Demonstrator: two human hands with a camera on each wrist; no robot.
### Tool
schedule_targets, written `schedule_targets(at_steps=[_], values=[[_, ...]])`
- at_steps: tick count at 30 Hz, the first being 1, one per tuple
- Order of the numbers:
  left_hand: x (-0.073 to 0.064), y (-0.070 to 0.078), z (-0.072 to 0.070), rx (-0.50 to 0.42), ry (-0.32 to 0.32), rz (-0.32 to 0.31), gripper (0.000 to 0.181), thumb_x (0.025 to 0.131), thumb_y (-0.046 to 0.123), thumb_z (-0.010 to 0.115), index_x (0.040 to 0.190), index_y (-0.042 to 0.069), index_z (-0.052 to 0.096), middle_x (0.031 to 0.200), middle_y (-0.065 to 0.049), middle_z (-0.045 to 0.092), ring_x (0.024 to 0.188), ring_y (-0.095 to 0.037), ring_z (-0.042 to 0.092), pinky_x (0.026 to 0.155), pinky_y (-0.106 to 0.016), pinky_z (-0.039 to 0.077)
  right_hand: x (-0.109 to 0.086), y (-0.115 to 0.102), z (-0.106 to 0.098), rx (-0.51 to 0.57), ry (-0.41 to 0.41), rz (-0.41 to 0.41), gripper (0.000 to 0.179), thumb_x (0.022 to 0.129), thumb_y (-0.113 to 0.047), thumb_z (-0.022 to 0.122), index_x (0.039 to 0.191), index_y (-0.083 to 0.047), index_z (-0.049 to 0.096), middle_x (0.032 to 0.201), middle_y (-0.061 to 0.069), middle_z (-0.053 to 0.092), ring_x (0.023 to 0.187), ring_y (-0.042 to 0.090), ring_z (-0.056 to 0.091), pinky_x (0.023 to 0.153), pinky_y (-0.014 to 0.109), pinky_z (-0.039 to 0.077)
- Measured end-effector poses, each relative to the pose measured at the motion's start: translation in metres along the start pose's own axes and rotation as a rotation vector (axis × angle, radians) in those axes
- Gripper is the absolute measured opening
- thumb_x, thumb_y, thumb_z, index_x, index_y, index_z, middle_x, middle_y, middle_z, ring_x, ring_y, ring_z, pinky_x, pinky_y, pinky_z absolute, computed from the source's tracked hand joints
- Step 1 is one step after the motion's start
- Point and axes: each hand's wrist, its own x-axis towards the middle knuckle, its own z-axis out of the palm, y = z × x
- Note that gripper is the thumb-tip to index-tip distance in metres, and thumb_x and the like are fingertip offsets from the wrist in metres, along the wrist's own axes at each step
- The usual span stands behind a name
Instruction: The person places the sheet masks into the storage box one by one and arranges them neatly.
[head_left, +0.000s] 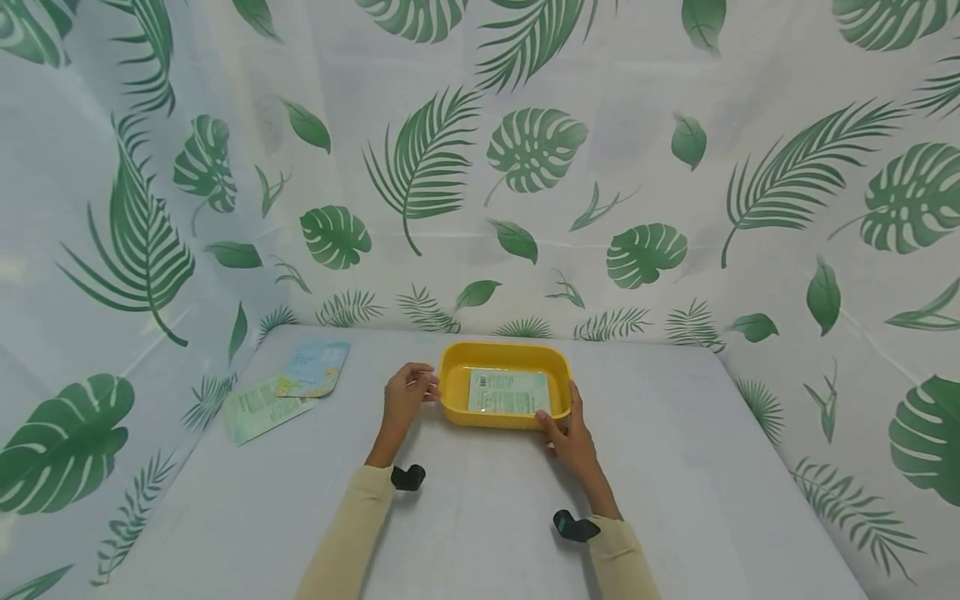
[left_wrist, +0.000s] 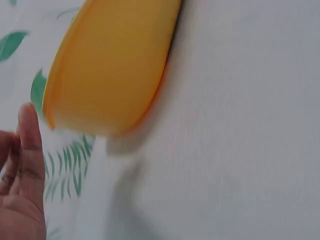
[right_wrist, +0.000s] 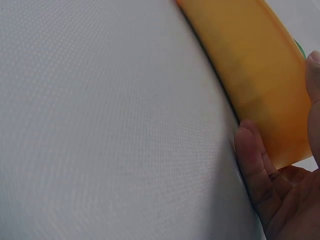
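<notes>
A yellow plastic tray (head_left: pixel 450 415) stands near the far side of the table, with a pale green printed sachet (head_left: pixel 510 392) lying flat inside it. My right hand (head_left: pixel 573 440) grips the tray's near right corner, thumb on the rim and fingers low against the outer wall. In the right wrist view those fingertips (right_wrist: pixel 248 145) touch the tray wall (right_wrist: pixel 260 75) close to the tabletop. Beside the tray's left end is my left hand (head_left: pixel 407 395). A small gap separates it from the tray wall (left_wrist: pixel 110 65) in the left wrist view, and its fingers hold nothing.
Left of the tray, a light blue packet (head_left: pixel 313 367) partly overlaps another pale green sachet (head_left: pixel 262 410). Both lie on the white table (head_left: pixel 480 517). A leaf-patterned cloth (head_left: pixel 540 275) hangs behind the table and along both sides.
</notes>
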Motion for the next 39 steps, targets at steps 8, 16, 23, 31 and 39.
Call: schedule_targets(at_steps=[8,16,23,31,39], values=[[-0.004,-0.002,-0.054,-0.258,0.318,-0.423,0.040,0.105,0.018,0.042,0.138,-0.004,0.038,0.120,-0.028,0.062,0.080,-0.013,0.072,0.079,-0.026,0.058,-0.001,0.000,0.001,0.007,0.008,0.000,0.092,0.091,-0.054,0.062,0.156,-0.036,-0.001,0.090,0.017,0.065,0.070,0.016,0.063,0.061,0.029,0.057],[-0.007,-0.009,-0.088,-0.458,0.479,-0.477,0.053,0.107,0.022,0.033,0.151,-0.002,0.014,0.135,-0.034,0.050,0.112,-0.038,0.064,0.093,-0.040,0.053,-0.001,0.003,0.001,0.021,-0.003,0.011,0.092,0.090,-0.057,0.061,0.155,-0.041,-0.002,0.089,0.016,0.067,0.071,0.017,0.063,0.062,0.030,0.057],[0.003,-0.014,-0.098,-0.497,0.532,-0.480,0.051,0.107,0.019,0.029,0.152,-0.002,0.018,0.135,-0.034,0.051,0.114,-0.040,0.061,0.092,-0.039,0.053,-0.002,0.002,0.002,0.030,0.009,0.005,0.091,0.090,-0.054,0.062,0.156,-0.039,0.000,0.090,0.017,0.067,0.071,0.017,0.064,0.061,0.029,0.057],[0.011,-0.013,-0.101,-0.560,0.603,-0.509,0.049,0.107,0.017,0.030,0.151,-0.004,0.020,0.135,-0.031,0.052,0.116,-0.039,0.060,0.090,-0.038,0.054,-0.002,-0.001,0.002,0.035,-0.005,0.015,0.092,0.090,-0.056,0.061,0.155,-0.040,-0.001,0.092,0.017,0.065,0.072,0.017,0.062,0.062,0.030,0.057],[0.015,-0.012,-0.103,-0.666,0.645,-0.556,0.051,0.105,0.005,0.028,0.154,-0.001,0.015,0.138,-0.026,0.052,0.119,-0.035,0.061,0.089,-0.035,0.055,-0.001,0.002,0.001,0.027,-0.007,0.005,0.090,0.091,-0.055,0.060,0.155,-0.040,-0.001,0.093,0.018,0.066,0.073,0.017,0.063,0.064,0.031,0.058]])
